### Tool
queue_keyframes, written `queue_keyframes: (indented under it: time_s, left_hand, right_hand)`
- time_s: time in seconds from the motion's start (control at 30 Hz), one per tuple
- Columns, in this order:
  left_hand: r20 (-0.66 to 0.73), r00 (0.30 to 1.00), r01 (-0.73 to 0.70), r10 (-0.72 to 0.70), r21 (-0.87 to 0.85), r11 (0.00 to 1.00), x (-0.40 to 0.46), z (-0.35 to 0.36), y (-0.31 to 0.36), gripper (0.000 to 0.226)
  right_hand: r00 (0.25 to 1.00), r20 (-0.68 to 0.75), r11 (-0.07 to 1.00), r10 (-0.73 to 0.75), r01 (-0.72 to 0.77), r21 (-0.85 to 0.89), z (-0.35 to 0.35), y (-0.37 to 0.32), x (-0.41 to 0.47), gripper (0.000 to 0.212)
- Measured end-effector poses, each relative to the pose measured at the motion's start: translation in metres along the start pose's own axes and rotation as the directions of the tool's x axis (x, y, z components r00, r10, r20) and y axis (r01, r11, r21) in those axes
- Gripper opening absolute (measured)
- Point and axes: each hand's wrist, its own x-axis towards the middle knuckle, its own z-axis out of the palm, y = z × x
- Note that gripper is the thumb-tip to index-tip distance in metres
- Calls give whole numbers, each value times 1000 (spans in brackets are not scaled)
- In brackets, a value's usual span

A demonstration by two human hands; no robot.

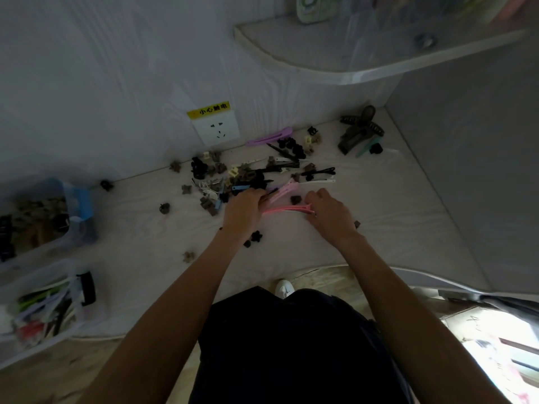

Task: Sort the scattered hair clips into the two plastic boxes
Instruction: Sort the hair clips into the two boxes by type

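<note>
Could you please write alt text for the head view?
The left hand and right hand together hold a pink clip over scattered hair clips on a white surface; two plastic boxes sit at left.

Bare sheet (408, 205) open to R of the pile, up to side wall (466, 170); open strip also betw. pile and near mattress edge, few stray small clips (189, 256) on it; dense clip pile (248, 173) blocks centre back; big claw clips (360, 131) fill far R corner; two boxes (38, 223) block L edge; shelf (335, 58) overhangs back R, limits reach from above.
</note>
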Motion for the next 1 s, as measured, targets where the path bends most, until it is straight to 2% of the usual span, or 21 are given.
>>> queue_keyframes:
  time_s: [0.1, 0.27, 0.33, 0.43, 0.5, 0.57, 0.7, 0.8, 0.9, 1.0]
  left_hand:
    - [-60, 995, 68, -76, -130, 989, -11, -8, 0, 28]
    - [-83, 981, 146, -173, -265, 953, -20, -24, -7, 25]
    - [-94, 977, 158, -194, -299, 941, -27, -34, -18, 21]
    - [-119, 973, 152, -200, -328, 932, -32, -50, -18, 21]
    - [-142, 967, 149, -213, -365, 919, -48, -69, -27, 23]
    - [-190, 956, 133, -225, -401, 906, -69, -88, -39, 24]
    - [-378, 883, 121, -278, -388, 914, -138, -129, -91, 26]
    - [-391, 862, 218, -322, -287, 933, -194, -150, -143, 25]
    - [-353, 861, 295, -367, -242, 924, -250, -162, -200, 22]
    - [-327, 875, 351, -356, -76, 933, -285, -165, -238, 26]
  right_hand:
    - [1000, -17, 1000, -9, 8, -13, -1, -1, -4, 25]
    - [999, -26, 999, -24, 24, 33, 1, -5, -5, 26]
    - [996, -88, 994, -3, 13, 110, 0, -18, -7, 22]
    - [971, -196, 942, 134, -64, 329, -11, -27, -15, 15]
    - [960, -170, 856, 221, -107, 505, -12, -46, -23, 12]
    - [958, -100, 715, 270, -130, 687, -10, -69, -31, 10]
    - [982, 64, 492, 175, -144, 859, 10, -140, -43, 16]
    - [980, 189, 376, 58, -197, 905, 25, -201, -49, 14]
    - [975, 218, 421, -36, -183, 889, 44, -261, -53, 14]
    - [979, 170, 559, -110, -80, 825, 61, -307, -53, 15]
